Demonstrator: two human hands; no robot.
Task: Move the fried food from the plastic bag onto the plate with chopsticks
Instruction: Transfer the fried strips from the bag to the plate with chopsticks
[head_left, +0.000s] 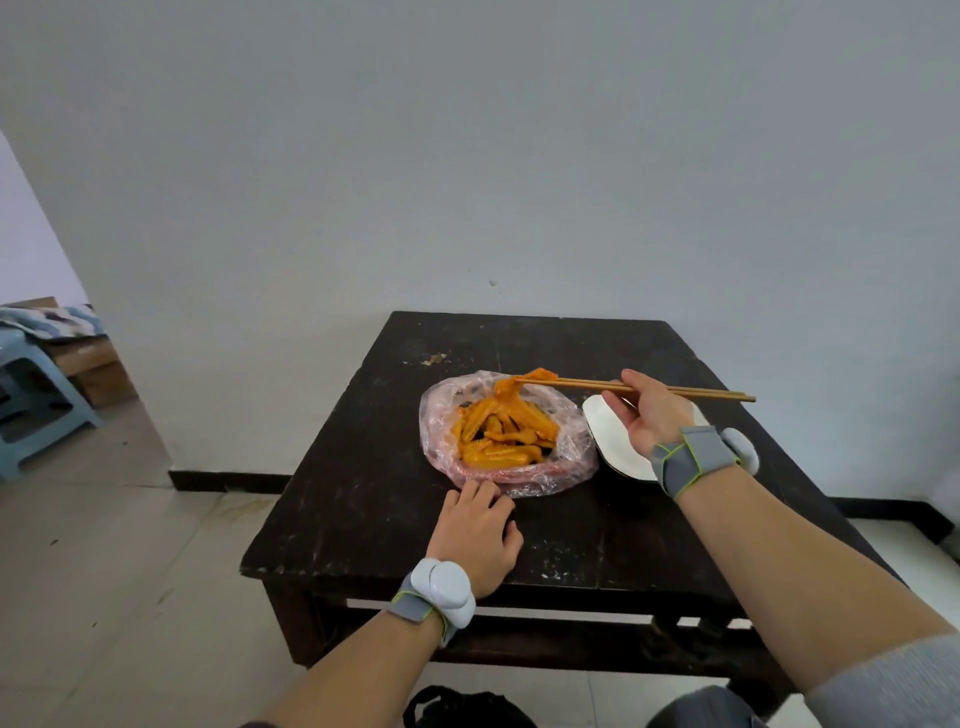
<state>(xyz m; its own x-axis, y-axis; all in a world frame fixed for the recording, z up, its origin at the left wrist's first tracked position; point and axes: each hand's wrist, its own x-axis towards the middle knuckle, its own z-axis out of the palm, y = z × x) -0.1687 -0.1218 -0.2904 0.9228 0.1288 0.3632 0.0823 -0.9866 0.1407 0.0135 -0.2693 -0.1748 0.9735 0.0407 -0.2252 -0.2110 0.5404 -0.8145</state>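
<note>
A clear plastic bag (569, 457) lies open on the dark table (363, 493), holding a heap of orange fried food (504, 434). My right hand (652, 415) grips wooden chopsticks (587, 385), whose tips pinch one orange piece (519, 385) lifted above the heap at the bag's far side. A white plate (615, 447) sits just right of the bag, partly hidden behind my right hand and wrist. My left hand (480, 530) rests on the table, its fingertips touching the bag's near rim.
A grey wall stands behind the table. Blue plastic stools (36, 400) are on the tiled floor at far left. A dark bag (462, 709) lies on the floor below the table's front edge. Both wrists wear grey bands with white pods.
</note>
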